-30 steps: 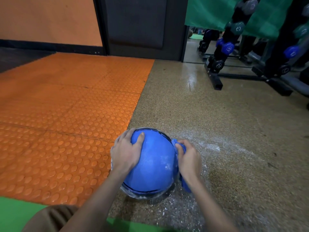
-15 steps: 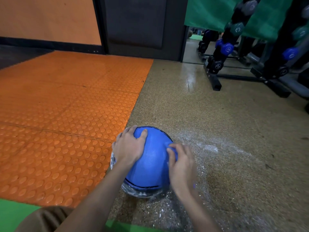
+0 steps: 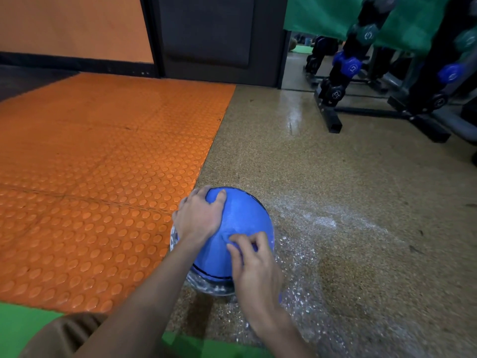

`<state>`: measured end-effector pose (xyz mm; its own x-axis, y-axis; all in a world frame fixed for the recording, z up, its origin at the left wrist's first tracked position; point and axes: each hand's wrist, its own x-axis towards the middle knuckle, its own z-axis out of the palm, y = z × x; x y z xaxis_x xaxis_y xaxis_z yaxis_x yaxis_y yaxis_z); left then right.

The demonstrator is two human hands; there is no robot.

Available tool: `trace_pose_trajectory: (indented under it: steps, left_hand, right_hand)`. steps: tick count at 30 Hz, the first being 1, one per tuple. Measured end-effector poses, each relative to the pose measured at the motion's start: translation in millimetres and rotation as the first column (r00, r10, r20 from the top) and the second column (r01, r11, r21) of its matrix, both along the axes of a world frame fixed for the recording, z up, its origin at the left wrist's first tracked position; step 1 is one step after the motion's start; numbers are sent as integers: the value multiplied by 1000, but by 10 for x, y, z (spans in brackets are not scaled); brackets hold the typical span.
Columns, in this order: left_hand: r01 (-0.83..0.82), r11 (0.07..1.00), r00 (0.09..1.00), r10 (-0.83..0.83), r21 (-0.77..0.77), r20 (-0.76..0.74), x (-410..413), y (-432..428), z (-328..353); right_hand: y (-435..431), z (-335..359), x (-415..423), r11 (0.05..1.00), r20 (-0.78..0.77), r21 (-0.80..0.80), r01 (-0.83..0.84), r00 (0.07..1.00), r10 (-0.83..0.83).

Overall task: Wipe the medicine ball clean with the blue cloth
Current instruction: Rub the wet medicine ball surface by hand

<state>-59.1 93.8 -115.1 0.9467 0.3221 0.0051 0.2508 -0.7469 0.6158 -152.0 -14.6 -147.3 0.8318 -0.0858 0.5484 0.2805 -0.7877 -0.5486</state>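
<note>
Head view: the only holder in sight is the rack (image 3: 333,120), well beyond your right hand (image 3: 254,267). It carries dumbbells (image 3: 350,67) on sloped rails, and the frame cuts off its right part. The ball (image 3: 240,215) sits on the speckled floor (image 3: 335,189) under both your hands. Your left hand (image 3: 198,219) lies spread flat over its upper left side. Your right hand's fingers are curled, pinching the cloth (image 3: 224,239) against the near side. The cloth is mostly hidden under that hand and, blue on blue, hard to tell from the ball. The orange mat (image 3: 103,164) ends just left of your left hand. Open floor, flecked white, stretches right of your right hand.
</note>
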Motion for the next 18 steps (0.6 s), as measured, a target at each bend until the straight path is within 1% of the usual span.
trace_pose_trajectory:
  steps: [1, 2, 3, 4, 5, 6, 7, 8, 9, 11, 13, 14, 15, 17, 18]
  left_hand:
    - [7, 1000, 1000, -7, 0, 3, -9, 6, -1]
    - [11, 1000, 1000, -11, -2, 6, -18, 13, -4]
    - [11, 1000, 1000, -11, -5, 9, -24, 21, -6]
    - [7, 1000, 1000, -6, -10, 12, -22, 34, -9]
    - [-2, 1000, 1000, 2, -17, 11, -22, 44, -10]
    - [-11, 1000, 1000, 11, -22, 6, -21, 49, -10]
    - [-17, 1000, 1000, 17, -25, 0, -24, 50, -6]
    - [-21, 999, 1000, 21, -28, -5, -25, 48, 0]
    - [-27, 999, 1000, 26, -30, -8, -18, 45, 14]
    - [-45, 998, 999, 45, -42, -13, 0, 51, 40]
    - [-45, 997, 999, 45, -57, -9, -9, 62, 55]
    - [-44, 997, 999, 44, -68, -6, -20, 66, 58]
    - [-47, 996, 999, 47, -74, -3, -32, 68, 57]
    - [-62, 996, 998, 63, -62, 4, -43, 64, 44]
    - [-72, 996, 997, 72, -54, 4, -47, 54, 40]
  right_hand:
    - [8, -40, 2, 999, 18, -35, -9, 1000, 9]
    - [-43, -62, 22, 1000, 12, -6, 9, 1000, -9]
    - [-135, -84, 65, 994, -28, 81, 68, 997, -66]
    - [-246, -115, 118, 970, -102, 174, 169, 983, -153]
    - [-357, -176, 166, 938, -213, 224, 265, 952, -219]
    - [-456, -276, 207, 911, -309, 239, 335, 916, -256]
    - [-512, -326, 225, 904, -354, 230, 360, 896, -267]
    - [-501, -333, 224, 907, -366, 230, 353, 895, -255]
    - [-436, -269, 211, 915, -319, 247, 318, 918, -233]
    - [-240, -152, 133, 956, -148, 226, 188, 976, -157]
    - [-104, -128, 38, 984, -44, 155, 87, 996, -81]
    - [-118, -147, 49, 985, -43, 152, 84, 996, -78]
    - [-182, -164, 99, 972, -77, 202, 116, 992, -102]
    - [-343, -221, 230, 918, -231, 301, 259, 954, -193]
    - [-415, -240, 287, 896, -298, 307, 319, 927, -228]
